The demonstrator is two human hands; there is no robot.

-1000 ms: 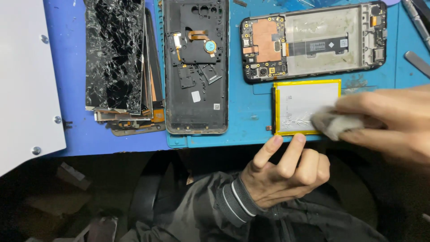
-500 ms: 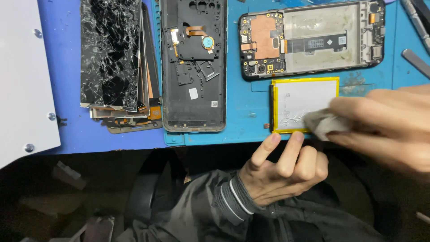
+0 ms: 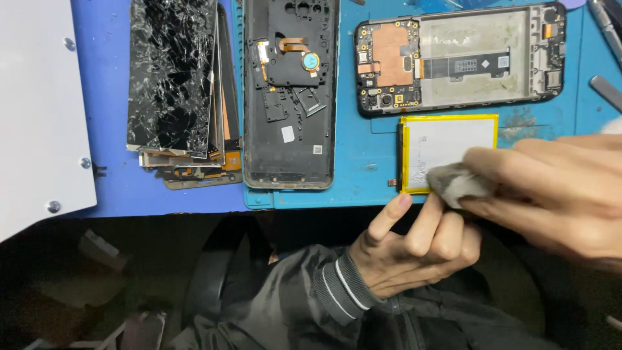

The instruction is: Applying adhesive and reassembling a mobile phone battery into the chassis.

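Hands at the phone battery

Left hand [image 3: 414, 249], fingers loosely curled and holding nothing, touches the near edge of the yellow-rimmed battery [image 3: 450, 148] on the blue mat [image 3: 369, 162]. Right hand [image 3: 557, 191] pinches a grey wad [image 3: 457, 181] against the battery. Beyond lie the opened phone frame [image 3: 460, 58], back cover [image 3: 288, 97] and cracked screens [image 3: 172, 78].

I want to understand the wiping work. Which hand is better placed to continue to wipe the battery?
The right hand, probably. Its fingers already pinch the grey wad and press it on the battery. The left hand holds nothing; its fingertips only rest at the battery's near edge, steadying it.
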